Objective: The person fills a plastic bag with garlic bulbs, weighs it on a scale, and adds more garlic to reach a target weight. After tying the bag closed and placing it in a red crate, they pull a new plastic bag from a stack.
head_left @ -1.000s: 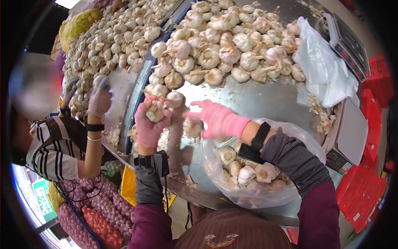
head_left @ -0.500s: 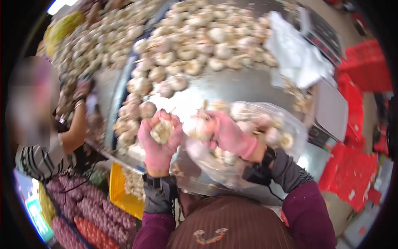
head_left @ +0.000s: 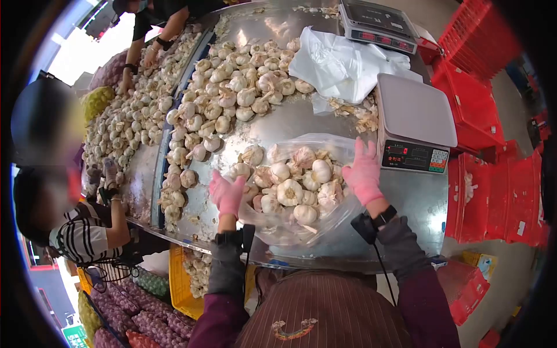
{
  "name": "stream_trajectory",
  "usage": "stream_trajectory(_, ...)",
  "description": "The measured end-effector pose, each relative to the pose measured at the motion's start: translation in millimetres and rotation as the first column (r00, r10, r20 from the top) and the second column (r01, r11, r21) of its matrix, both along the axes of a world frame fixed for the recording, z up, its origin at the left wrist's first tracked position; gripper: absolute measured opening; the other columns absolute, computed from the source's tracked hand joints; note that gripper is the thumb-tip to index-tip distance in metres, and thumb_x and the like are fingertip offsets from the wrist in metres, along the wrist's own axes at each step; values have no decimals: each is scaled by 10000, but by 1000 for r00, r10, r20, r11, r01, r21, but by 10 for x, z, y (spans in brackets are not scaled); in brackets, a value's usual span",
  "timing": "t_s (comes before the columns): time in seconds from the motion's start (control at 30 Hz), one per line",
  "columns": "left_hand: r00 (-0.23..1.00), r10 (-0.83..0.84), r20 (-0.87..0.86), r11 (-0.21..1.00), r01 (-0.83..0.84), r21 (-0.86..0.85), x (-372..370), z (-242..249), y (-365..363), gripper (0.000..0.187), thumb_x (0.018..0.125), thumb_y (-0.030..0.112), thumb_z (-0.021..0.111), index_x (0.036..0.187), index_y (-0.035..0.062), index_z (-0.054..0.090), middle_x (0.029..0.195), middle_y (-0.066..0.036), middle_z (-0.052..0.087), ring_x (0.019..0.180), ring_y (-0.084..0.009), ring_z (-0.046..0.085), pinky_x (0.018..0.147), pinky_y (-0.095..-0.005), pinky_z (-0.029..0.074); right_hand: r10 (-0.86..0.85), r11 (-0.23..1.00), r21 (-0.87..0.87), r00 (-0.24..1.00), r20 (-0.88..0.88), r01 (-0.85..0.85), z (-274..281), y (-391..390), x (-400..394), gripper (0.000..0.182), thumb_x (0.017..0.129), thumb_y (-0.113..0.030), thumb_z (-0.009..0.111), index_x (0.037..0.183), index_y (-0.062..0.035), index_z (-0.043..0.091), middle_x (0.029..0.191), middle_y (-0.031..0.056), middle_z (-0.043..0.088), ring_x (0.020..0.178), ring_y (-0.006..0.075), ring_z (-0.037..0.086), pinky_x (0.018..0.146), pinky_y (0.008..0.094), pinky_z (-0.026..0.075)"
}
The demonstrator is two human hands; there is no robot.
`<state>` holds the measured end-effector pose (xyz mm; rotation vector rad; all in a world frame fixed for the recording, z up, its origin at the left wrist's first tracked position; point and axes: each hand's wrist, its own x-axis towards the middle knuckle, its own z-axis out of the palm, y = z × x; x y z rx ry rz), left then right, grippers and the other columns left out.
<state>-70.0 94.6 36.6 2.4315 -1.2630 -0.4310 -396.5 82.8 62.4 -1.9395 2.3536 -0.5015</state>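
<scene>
A clear plastic bag [head_left: 272,227] lies spread on the metal table with a heap of garlic bulbs [head_left: 290,192] in it. My left hand [head_left: 226,196], in a pink glove, is at the bag's left side, thumb and fingers apart, with no bulb in it. On the opposite side, my right hand [head_left: 364,173], also gloved in pink, has its fingers stretched out beside the bag's edge. Whether either hand touches the plastic is hard to tell. Beyond the left hand lies a large pile of loose garlic [head_left: 243,87].
A digital scale [head_left: 415,119] stands right of the bag, with another scale [head_left: 380,23] behind it. White plastic bags [head_left: 342,64] lie near them. Red crates [head_left: 493,191] are stacked at right. Co-workers [head_left: 87,229] handle garlic across a blue divider [head_left: 165,130]. A yellow crate [head_left: 181,284] sits below.
Each hand held a garlic bulb earlier; both are now empty. My hands have moved apart to either side of the bag, and the view has shifted.
</scene>
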Motion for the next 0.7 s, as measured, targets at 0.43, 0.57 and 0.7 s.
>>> stream_trajectory(0.43, 769, -627, 123, 776, 603, 183, -228, 37, -597, 512, 737, 140, 642, 1222, 264, 535, 1095, -160, 582, 1061, -384, 535, 865, -456, 469, 26, 999, 18, 819, 574, -44, -159, -595, -7, 211, 865, -211, 569, 1011, -75, 639, 1074, 204, 612, 951, 323, 614, 825, 423, 483)
stream_trajectory(0.57, 783, -528, 328, 849, 494, 189, -100, 89, -340, 524, 759, 196, 653, 1261, 231, 505, 1105, -172, 582, 1089, -370, 523, 866, -470, 463, 221, 967, -249, 656, 721, -52, 16, -336, 24, 213, 865, -190, 544, 1044, -100, 617, 966, 193, 628, 923, 337, 631, 782, 410, 506)
stream_trajectory(0.7, 863, 24, 504, 997, 18, -77, -91, 164, 62, 665, 748, 338, 691, 1326, 135, 432, 1140, -200, 578, 1102, -348, 541, 910, -447, 442, 411, 892, 150, 903, 128, -427, 278, 120, -211, 251, 805, -135, 585, 1052, -100, 609, 983, 158, 556, 934, 314, 623, 772, 420, 511)
